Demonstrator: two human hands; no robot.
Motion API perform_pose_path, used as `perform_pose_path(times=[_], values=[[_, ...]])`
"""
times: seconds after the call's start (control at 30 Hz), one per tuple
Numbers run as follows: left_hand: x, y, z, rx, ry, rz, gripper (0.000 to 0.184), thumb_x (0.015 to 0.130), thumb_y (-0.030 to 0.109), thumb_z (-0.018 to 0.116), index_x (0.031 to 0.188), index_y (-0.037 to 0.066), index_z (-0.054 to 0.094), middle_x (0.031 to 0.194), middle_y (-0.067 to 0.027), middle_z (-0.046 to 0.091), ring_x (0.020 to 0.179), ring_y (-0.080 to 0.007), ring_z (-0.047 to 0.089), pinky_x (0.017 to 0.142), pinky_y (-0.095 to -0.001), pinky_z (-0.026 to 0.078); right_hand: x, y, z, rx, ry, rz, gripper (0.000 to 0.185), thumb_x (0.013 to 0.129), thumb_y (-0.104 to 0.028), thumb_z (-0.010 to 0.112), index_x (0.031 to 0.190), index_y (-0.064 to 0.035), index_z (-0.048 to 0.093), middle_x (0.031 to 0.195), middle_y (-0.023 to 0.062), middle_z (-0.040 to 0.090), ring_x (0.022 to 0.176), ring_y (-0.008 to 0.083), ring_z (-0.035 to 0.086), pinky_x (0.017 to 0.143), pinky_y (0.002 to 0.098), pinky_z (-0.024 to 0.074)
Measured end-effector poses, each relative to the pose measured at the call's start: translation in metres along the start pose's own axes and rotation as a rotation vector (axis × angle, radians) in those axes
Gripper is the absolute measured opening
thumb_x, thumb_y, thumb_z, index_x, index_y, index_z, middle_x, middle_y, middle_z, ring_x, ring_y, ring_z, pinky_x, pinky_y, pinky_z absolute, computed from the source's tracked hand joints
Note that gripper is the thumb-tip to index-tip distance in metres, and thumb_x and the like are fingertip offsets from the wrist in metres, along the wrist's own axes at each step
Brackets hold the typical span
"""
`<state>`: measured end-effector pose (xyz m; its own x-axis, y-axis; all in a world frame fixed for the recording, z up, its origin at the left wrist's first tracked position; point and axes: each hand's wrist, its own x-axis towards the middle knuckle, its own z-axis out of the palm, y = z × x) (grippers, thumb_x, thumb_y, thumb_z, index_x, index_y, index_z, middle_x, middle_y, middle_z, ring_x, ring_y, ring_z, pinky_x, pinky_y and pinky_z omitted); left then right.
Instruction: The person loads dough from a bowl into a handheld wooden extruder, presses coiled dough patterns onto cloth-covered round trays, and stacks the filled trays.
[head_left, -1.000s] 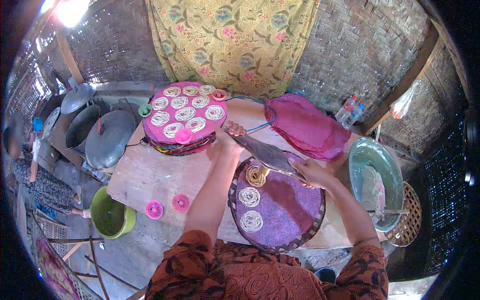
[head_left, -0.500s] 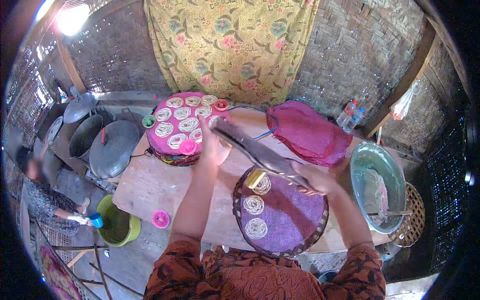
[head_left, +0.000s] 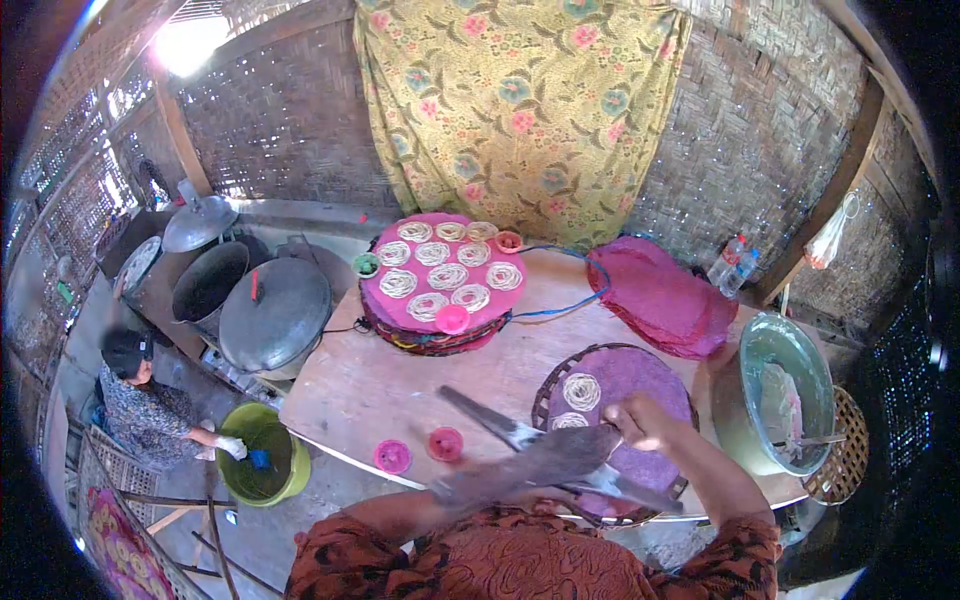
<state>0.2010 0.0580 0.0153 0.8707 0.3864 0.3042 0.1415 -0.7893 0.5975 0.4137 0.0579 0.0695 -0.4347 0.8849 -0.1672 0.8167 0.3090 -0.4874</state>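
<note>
A: Your R hand: fingers curled shut round the upper end of the dark tool, i.e. two long pieces, crossed, blurred.

B: Your L hand is mostly hidden under the tool's lower side; can't tell if its fingers are open or closed.

A: The dark tool sits low in front of you, partly over the table, partly over the round tray w/ purple cloth.

B: On that cloth, a pale noodle-like coil in full view, plus another partly behind the tool.

A: Table, L of the tool: 2 pink cups, side by side.

B: Back L, a round pink-topped stack w/ rows of pale coils, small cups at its edge. Back R, pink cloths in a pile, 2 bottles beyond.

A: Far R, green tub w/ a whitish mass inside. Far L, another person, gloved, w/ a blue cup in a green bucket.
</note>
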Motion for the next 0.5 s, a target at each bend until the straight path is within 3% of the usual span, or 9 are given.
perform_pose_path(times=[0.03,0.07,0.13,0.2,0.23,0.33,0.43,0.47,0.5], values=[[-0.002,0.008,-0.009,-0.038,-0.01,-0.034,0.03,0.083,0.02,0.059,0.109,0.004,0.056,0.1,-0.0122,0.06,0.091,-0.025,0.058,0.079,-0.0364,0.048,0.01,-0.002,0.006,0.259,0.0,-0.069,0.037,0.092,-0.033,0.041,0.092,-0.0019,0.062,0.067,0.0173,0.056,0.062,0.033,0.055,0.066,0.0386,0.047],[-0.004,0.01,-0.018,-0.097,-0.015,-0.027,0.03,0.083,0.019,0.059,0.108,0.005,0.056,0.099,-0.0124,0.061,0.09,-0.0256,0.059,0.078,-0.0368,0.048,0.012,-0.009,0.009,0.258,-0.001,-0.072,0.037,0.092,-0.033,0.041,0.092,-0.0019,0.062,0.067,0.0173,0.056,0.062,0.033,0.055,0.066,0.0386,0.047],[-0.001,0.011,-0.036,-0.213,-0.051,0.023,0.028,0.082,0.018,0.058,0.107,0.006,0.057,0.098,-0.0128,0.061,0.088,-0.0267,0.059,0.077,-0.0375,0.048,0.017,-0.065,-0.013,0.17,0.429,-0.473,0.047,0.092,-0.044,0.043,0.11,-0.0029,0.057,0.094,0.0168,0.061,0.075,0.0345,0.058,0.069,0.0396,0.0467],[0.011,0.011,-0.045,-0.34,-0.124,0.106,0.027,0.081,0.018,0.058,0.106,0.006,0.058,0.096,-0.0132,0.062,0.086,-0.0279,0.06,0.075,-0.0383,0.048,0.005,-0.127,-0.046,0.013,0.381,-0.741,0.057,0.091,-0.05,0.041,0.125,-0.0049,0.047,0.116,0.0168,0.054,0.092,0.0364,0.057,0.082,0.0425,0.0452],[0.02,0.009,-0.046,-0.401,-0.166,0.151,0.027,0.08,0.017,0.058,0.105,0.007,0.058,0.095,-0.0135,0.062,0.085,-0.0285,0.06,0.075,-0.0386,0.049,-0.006,-0.164,-0.061,0.018,0.37,-0.741,0.057,0.091,-0.05,0.041,0.125,-0.0049,0.047,0.116,0.0168,0.054,0.092,0.0364,0.057,0.082,0.0425,0.0452],[0.038,0.009,-0.039,-0.53,-0.244,0.255,0.025,0.079,0.016,0.057,0.103,0.008,0.06,0.093,-0.0141,0.063,0.082,-0.0302,0.061,0.073,-0.0397,0.049,-0.026,-0.225,-0.082,0.194,-0.121,-0.374,0.047,0.085,-0.039,0.055,0.116,-0.0034,0.055,0.084,0.0179,0.058,0.076,0.0317,0.059,0.072,0.0437,0.0465],[0.048,0.009,-0.027,-0.552,-0.238,0.298,0.024,0.077,0.015,0.057,0.101,0.009,0.061,0.091,-0.0147,0.064,0.079,-0.0319,0.062,0.071,-0.0408,0.049,-0.034,-0.204,-0.087,-0.107,0.067,-0.428,0.028,0.08,-0.002,0.058,0.107,-0.0041,0.056,0.08,0.0164,0.055,0.069,0.0254,0.059,0.062,0.0343,0.0467],[0.051,0.008,-0.024,-0.539,-0.212,0.313,0.024,0.077,0.014,0.056,0.1,0.01,0.062,0.09,-0.0149,0.064,0.078,-0.0325,0.063,0.07,-0.0412,0.05,-0.03,-0.195,-0.084,-0.104,0.076,-0.412,0.028,0.08,-0.002,0.058,0.107,-0.0041,0.056,0.08,0.0164,0.055,0.069,0.0254,0.059,0.062,0.0343,0.0467],[0.052,0.008,-0.021,-0.503,-0.174,0.319,0.024,0.077,0.014,0.056,0.099,0.01,0.062,0.089,-0.0152,0.064,0.077,-0.033,0.063,0.069,-0.0415,0.05,-0.029,-0.186,-0.082,-0.104,0.355,-0.332,0.028,0.079,0.002,0.054,0.106,-0.0037,0.053,0.079,0.014,0.054,0.068,0.0231,0.057,0.062,0.032,0.0454]])
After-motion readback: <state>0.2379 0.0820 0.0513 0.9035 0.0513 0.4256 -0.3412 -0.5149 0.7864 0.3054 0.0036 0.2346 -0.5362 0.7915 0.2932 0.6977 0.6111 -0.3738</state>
